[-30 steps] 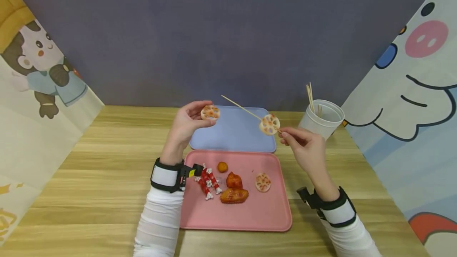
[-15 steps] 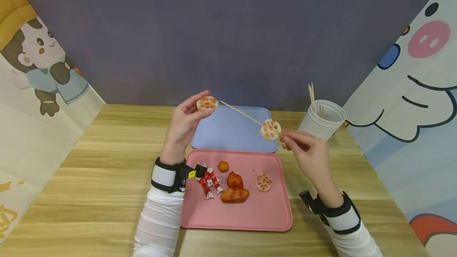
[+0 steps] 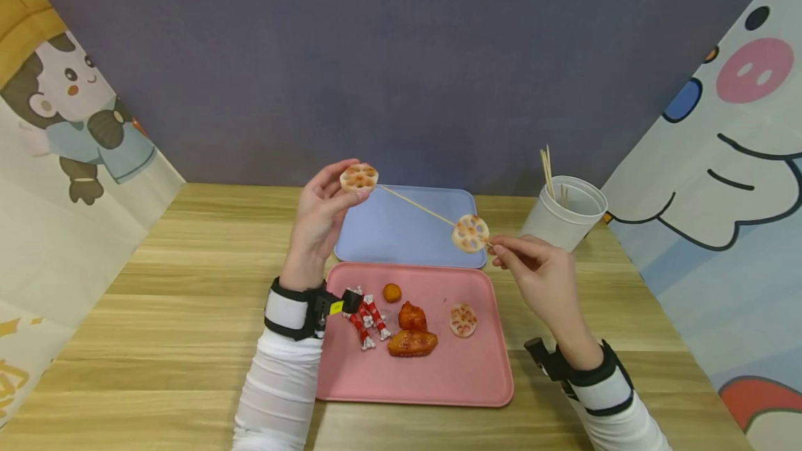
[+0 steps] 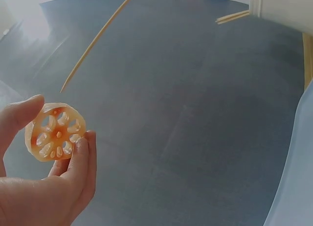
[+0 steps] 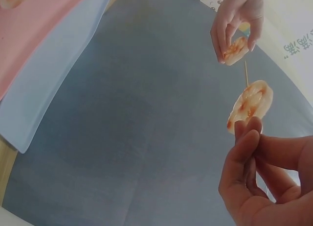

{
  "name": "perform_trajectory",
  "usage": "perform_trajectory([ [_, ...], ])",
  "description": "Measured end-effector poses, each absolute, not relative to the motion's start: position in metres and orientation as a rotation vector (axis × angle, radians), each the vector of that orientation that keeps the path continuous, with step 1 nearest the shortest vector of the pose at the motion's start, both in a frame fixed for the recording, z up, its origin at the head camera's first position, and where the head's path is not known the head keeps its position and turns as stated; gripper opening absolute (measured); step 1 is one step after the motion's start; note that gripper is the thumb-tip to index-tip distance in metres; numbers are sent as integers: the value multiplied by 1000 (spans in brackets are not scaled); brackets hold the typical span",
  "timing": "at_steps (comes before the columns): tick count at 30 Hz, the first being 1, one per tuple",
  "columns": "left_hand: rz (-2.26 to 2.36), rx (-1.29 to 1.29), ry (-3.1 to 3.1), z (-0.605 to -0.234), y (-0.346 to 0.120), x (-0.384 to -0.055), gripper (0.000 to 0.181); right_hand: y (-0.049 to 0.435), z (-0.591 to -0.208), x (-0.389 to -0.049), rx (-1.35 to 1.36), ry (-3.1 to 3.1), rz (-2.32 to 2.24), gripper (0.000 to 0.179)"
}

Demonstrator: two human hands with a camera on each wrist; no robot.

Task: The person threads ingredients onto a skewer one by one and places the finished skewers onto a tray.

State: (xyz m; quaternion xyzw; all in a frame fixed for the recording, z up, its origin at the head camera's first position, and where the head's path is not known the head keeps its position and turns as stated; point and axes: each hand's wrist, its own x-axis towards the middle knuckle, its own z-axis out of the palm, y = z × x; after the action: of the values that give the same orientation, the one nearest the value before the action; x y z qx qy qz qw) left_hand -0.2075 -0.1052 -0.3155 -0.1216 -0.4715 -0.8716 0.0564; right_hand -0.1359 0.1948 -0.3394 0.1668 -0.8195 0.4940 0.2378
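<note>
My left hand (image 3: 316, 218) pinches a lotus root slice (image 3: 359, 177) by its edge, thumb on one side and fingers on the other. In my right hand (image 3: 541, 270) the near end of a bamboo skewer (image 3: 416, 205) is pinched between thumb and fingertips. A second lotus root slice (image 3: 470, 233) is threaded on that skewer close to my right fingers. The skewer's bare tip points at the left-hand slice; the left wrist view shows a small gap between the tip and the slice (image 4: 55, 132). Both hands are raised over the blue tray (image 3: 407, 228).
A pink tray (image 3: 413, 385) in front holds another lotus root slice (image 3: 463, 320), a chicken wing (image 3: 411, 343), a reddish-orange chunk (image 3: 411, 315), a small orange ball (image 3: 391, 292) and several red-and-white sticks (image 3: 370, 319). A white bucket (image 3: 564, 213) with skewers stands at right.
My left hand has risen and tilted its lotus root slice to face the camera more. The skewer has shifted slightly left and down, bringing its tip near that slice.
</note>
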Motion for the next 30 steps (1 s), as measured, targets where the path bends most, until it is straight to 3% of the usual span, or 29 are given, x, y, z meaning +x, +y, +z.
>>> perform_trajectory([
  [30,-2604,-470,-1487,-318,-96,-205,50,193,-340,-135,438,-2282,1348,14],
])
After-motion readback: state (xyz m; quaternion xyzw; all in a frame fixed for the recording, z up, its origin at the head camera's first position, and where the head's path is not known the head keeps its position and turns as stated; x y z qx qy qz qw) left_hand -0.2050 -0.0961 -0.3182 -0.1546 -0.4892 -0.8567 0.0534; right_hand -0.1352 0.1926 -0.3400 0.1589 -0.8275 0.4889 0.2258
